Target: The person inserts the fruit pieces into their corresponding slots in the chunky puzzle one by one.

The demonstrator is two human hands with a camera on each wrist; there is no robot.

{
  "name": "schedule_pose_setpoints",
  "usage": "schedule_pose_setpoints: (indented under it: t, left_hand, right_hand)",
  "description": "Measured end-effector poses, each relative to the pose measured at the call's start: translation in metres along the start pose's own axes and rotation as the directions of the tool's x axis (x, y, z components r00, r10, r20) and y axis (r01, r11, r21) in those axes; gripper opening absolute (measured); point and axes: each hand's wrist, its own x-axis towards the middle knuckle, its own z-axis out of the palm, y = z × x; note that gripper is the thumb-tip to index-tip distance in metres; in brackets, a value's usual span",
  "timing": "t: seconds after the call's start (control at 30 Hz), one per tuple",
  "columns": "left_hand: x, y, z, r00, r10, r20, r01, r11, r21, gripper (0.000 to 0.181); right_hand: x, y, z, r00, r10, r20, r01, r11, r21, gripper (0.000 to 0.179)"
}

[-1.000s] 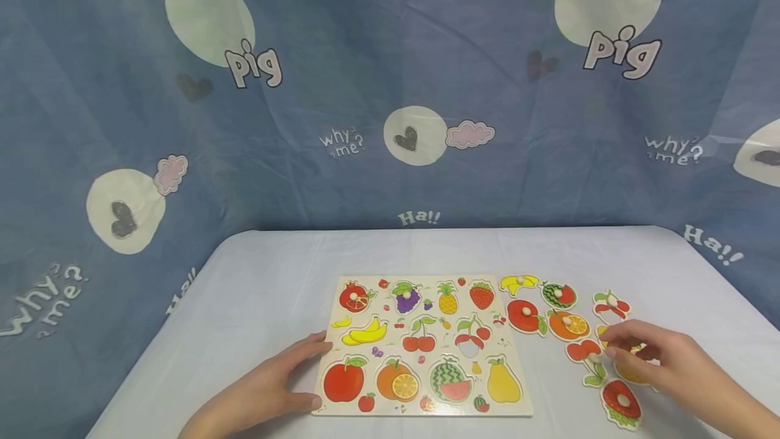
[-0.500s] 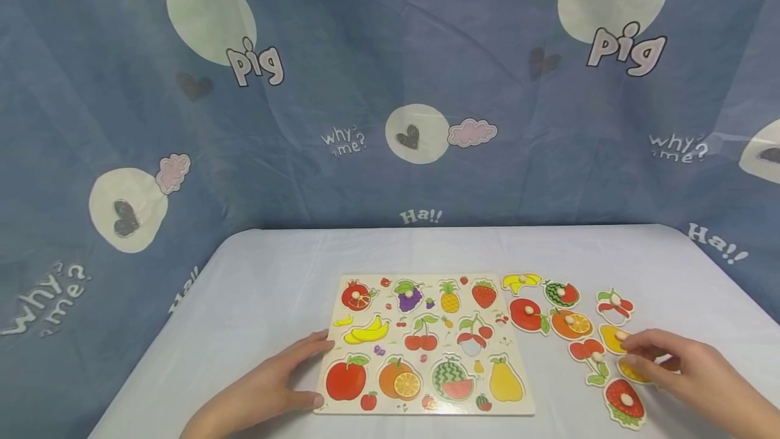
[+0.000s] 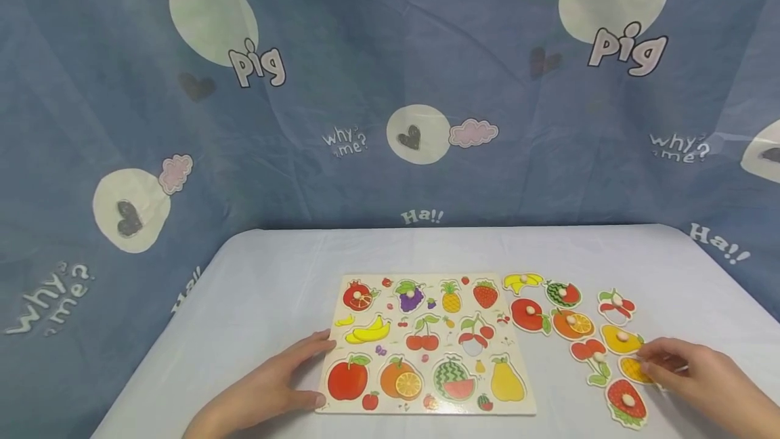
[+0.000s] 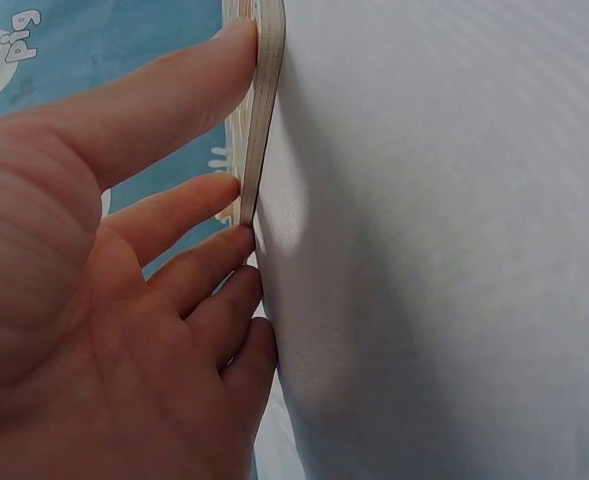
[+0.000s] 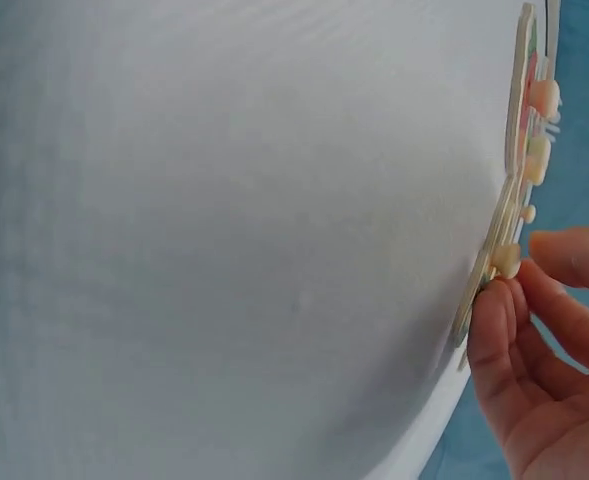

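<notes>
A wooden fruit puzzle board (image 3: 426, 358) lies on the table, its pomegranate piece (image 3: 357, 296) and grape piece (image 3: 409, 297) set in with knobs showing. My left hand (image 3: 268, 385) rests at the board's left edge, thumb and fingertips touching the edge in the left wrist view. My right hand (image 3: 697, 371) is over the right end of a pineapple piece (image 3: 634, 370), covering part of it. In the right wrist view its bent fingertips are close around a small knob (image 5: 506, 260), and the thumb appears slightly apart from it. Beside that lies a yellow fruit piece (image 3: 621, 339).
More knobbed pieces lie right of the board: bananas (image 3: 522, 282), watermelon (image 3: 563, 294), apple (image 3: 529, 316), orange (image 3: 573, 324), cherries (image 3: 592, 358), a strawberry (image 3: 625, 403) and a red-and-white fruit (image 3: 616, 307). A blue printed curtain (image 3: 341, 188) hangs behind the white table.
My right hand has moved right and slightly toward me, away from the yellow piece, uncovering it and its knob. The left hand stays at the board's edge.
</notes>
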Motion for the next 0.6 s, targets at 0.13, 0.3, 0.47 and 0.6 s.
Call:
schedule_pose_setpoints:
  t: [0.13, 0.3, 0.47, 0.6]
  left_hand:
    - [0.000, 0.001, 0.001, 1.000, -0.003, -0.001, 0.003, 1.000, 0.000, 0.082]
    - [-0.001, 0.000, 0.001, 1.000, 0.003, -0.003, -0.003, 1.000, 0.003, 0.083]
    - [0.000, -0.001, 0.002, 1.000, -0.006, -0.004, 0.006, 1.000, 0.004, 0.083]
    - [-0.001, 0.000, 0.001, 1.000, -0.016, -0.007, 0.016, 1.000, 0.007, 0.082]
  right_hand:
    - [0.003, 0.002, 0.001, 0.998, 0.036, 0.044, -0.036, 0.999, 0.015, 0.023]
    - [0.007, 0.008, 0.004, 0.996, 0.068, 0.064, -0.070, 0.997, 0.023, 0.023]
    - [0.007, 0.011, 0.007, 0.994, 0.094, 0.060, -0.096, 0.995, 0.035, 0.025]
    - [0.006, 0.010, 0.007, 0.993, 0.102, 0.055, -0.104, 0.993, 0.051, 0.027]
